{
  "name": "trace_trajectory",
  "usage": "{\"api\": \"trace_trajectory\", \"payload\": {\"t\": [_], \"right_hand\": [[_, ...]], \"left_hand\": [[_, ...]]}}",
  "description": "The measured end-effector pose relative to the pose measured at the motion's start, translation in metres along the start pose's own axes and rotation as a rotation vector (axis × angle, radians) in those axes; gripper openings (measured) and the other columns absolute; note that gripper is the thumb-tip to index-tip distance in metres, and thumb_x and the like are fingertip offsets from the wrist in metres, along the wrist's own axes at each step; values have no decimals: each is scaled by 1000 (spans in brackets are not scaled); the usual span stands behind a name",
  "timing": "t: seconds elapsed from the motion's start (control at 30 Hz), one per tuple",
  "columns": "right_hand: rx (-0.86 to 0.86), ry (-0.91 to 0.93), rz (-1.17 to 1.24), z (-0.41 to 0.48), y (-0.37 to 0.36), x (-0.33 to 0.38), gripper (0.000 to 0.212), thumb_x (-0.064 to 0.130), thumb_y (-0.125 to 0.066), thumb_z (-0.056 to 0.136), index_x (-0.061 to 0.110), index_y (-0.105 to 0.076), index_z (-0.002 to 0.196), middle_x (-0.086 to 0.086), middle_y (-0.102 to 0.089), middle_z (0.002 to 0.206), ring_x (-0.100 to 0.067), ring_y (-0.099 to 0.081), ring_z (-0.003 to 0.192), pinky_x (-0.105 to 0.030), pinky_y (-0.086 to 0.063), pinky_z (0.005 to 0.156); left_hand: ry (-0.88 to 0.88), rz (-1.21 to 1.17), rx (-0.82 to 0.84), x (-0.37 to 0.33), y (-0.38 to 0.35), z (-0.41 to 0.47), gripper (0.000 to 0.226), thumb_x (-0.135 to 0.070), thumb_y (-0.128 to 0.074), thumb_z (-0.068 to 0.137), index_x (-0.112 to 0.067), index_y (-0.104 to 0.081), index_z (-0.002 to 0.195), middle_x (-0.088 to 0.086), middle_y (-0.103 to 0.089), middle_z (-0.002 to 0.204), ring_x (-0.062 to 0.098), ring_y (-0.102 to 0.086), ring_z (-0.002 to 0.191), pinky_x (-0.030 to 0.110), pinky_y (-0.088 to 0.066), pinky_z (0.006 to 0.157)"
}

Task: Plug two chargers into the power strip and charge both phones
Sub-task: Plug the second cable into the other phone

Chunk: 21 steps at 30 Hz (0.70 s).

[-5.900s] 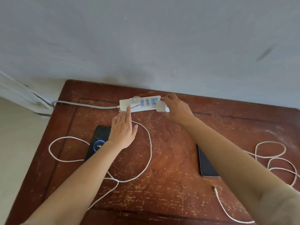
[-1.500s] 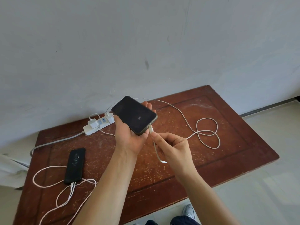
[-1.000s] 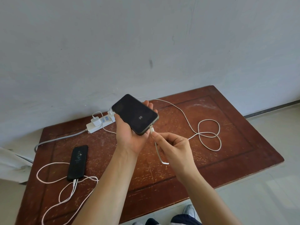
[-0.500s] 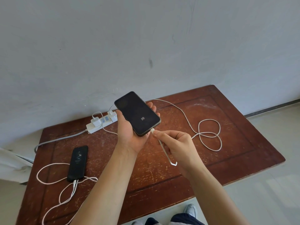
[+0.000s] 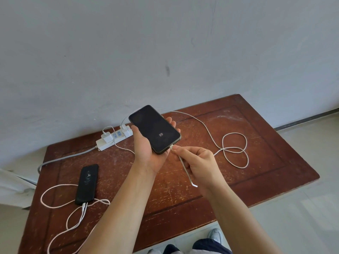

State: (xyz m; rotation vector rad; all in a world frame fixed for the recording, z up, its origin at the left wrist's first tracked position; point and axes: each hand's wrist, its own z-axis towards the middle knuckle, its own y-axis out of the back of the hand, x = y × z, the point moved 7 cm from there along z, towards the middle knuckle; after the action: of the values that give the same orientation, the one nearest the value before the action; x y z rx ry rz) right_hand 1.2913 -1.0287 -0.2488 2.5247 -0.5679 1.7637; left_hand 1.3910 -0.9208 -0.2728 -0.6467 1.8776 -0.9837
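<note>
My left hand (image 5: 148, 149) holds a black phone (image 5: 155, 129) above the table, screen up with a small mark lit on it. My right hand (image 5: 198, 162) pinches the white cable plug (image 5: 172, 147) at the phone's bottom edge. That cable (image 5: 234, 149) loops over the table's right side and runs back to the right charger (image 5: 126, 129) in the white power strip (image 5: 111, 141). A left charger (image 5: 106, 137) is plugged in too. Its cable (image 5: 60, 198) reaches a second black phone (image 5: 87, 184) lying flat at the left.
The worn brown wooden table (image 5: 256, 171) stands against a grey wall (image 5: 165, 52). The strip's grey cord (image 5: 60, 159) leaves over the left edge. Pale floor lies to the right, and a shoe (image 5: 216, 235) shows below the front edge.
Since 5.9 s ago both hands left the power strip, and the second phone was lifted with the cable plug brought to it. In the last second the phone tilted up slightly.
</note>
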Motion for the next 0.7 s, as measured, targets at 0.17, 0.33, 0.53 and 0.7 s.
{"api": "trace_trajectory", "payload": {"t": [0.17,0.33,0.53,0.7], "right_hand": [[-7,0,35,1,3,-3,26,38,-81,81,12,-82,77,5,-68,57,0,-50,43,-10,-43,47],[35,18,-37,0,3,-4,31,46,-76,83,17,-83,77,4,-69,61,-2,-54,50,-13,-45,52],[-35,65,30,4,15,-2,30,50,-66,91,26,-83,90,-2,-80,90,-4,-59,67,-20,-51,66],[-23,13,56,6,16,-12,20,42,-72,89,25,-83,91,-3,-79,89,-6,-58,65,-21,-51,64]], "left_hand": [[-15,59,15,1,-1,-1,68,-68,-37,96,-15,-62,131,17,-72,123,36,-68,116,50,-59,83],[20,56,26,0,1,0,74,-70,-35,96,-12,-60,135,18,-67,131,36,-66,119,52,-58,91],[25,134,-27,-6,9,0,70,-69,-38,95,-15,-69,127,11,-68,132,29,-66,119,49,-52,102],[10,204,-115,-8,22,-1,54,-62,-43,97,-24,-82,94,6,-79,108,28,-74,103,48,-62,79]]}}
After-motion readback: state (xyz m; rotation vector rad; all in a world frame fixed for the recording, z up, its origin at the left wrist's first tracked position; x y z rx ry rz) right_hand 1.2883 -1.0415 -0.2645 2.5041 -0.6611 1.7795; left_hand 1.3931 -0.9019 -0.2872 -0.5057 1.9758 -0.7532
